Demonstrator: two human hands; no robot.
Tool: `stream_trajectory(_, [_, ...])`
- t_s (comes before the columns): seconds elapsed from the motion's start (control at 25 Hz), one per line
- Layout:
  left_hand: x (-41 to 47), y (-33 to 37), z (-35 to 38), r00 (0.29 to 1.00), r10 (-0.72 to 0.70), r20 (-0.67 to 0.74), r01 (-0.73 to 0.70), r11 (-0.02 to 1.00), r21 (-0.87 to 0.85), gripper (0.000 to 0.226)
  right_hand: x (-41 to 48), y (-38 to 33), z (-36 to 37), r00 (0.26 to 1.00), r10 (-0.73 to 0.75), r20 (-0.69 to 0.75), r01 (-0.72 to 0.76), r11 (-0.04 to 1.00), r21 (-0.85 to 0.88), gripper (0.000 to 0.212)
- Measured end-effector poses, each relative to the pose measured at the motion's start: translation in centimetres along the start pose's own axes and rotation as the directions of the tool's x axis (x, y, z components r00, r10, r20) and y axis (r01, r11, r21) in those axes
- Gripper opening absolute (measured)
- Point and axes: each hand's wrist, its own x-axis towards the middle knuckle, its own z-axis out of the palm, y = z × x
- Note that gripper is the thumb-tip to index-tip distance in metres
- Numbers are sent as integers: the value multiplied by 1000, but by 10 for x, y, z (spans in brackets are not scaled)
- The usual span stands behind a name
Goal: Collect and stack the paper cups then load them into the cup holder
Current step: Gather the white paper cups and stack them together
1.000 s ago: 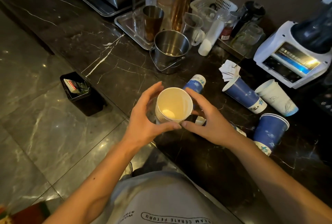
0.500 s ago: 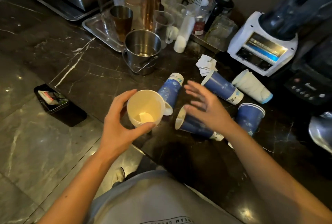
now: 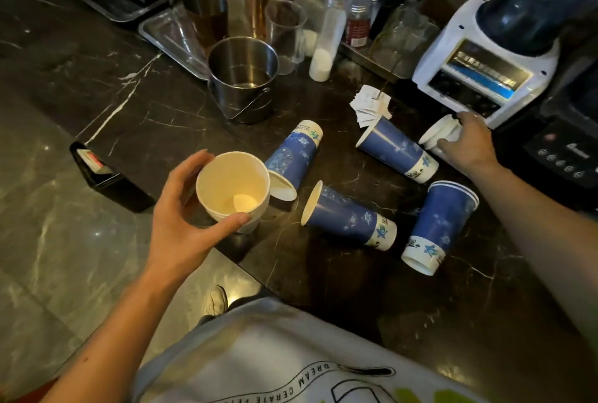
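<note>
Left grip [image 3: 181, 218] is wrapped around the stacked cups [image 3: 233, 187]; right grip [image 3: 469, 143] is closed on the white cup [image 3: 440, 134] near the bench's [image 3: 161, 111] back edge.

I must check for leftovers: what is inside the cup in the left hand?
The cup stack held by the left hand shows a bare pale inner wall and bottom, no liquid or object. Its outside and the nested cups below are mostly hidden.
</note>
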Motion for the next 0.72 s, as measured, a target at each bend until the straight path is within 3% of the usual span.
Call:
stream_trajectory(0.16, [-2, 1, 6, 1000, -2, -32, 2, 1000, -2, 92, 10, 23, 7, 994, 41, 97, -22, 982, -188, 90])
stream_trajectory(0.32, [-4, 1, 9, 999, -14, -48, 14, 1000, -6, 93, 11, 23, 9, 1000, -1, 18, 7, 938, -345, 89])
stream_trajectory(0.72, [-4, 4, 6, 999, 0, -32, 1, 1000, 27, 92, -14, 23, 12, 995, -70, -74, 44, 949, -312, 78])
